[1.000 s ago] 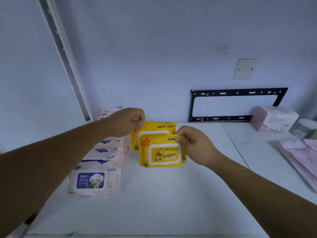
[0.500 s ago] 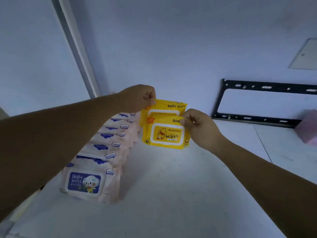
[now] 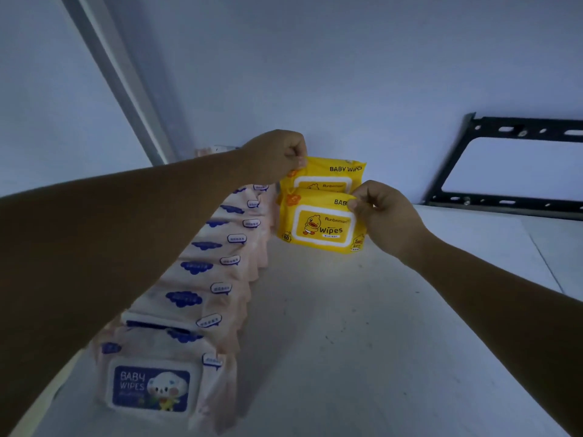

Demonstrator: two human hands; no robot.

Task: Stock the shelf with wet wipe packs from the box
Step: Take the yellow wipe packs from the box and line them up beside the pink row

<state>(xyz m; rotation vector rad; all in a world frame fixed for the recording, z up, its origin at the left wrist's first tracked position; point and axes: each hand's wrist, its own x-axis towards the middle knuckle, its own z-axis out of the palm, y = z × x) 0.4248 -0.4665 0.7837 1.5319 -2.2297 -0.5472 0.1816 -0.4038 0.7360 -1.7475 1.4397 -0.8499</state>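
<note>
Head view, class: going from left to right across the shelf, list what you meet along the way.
Row of pink baby wipes packs → left hand pinching the rear yellow pack → front yellow pack → right hand pinching its top corner → black wall bracket.

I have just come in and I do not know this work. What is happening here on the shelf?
A person is stocking a white shelf with baby wipes. The left hand pinches the top corner of the rear yellow pack, and the right hand pinches the top edge of the front yellow pack. Both packs stand upright, one behind the other, near the back wall. Beside them, to the left, runs a row of pink packs.
</note>
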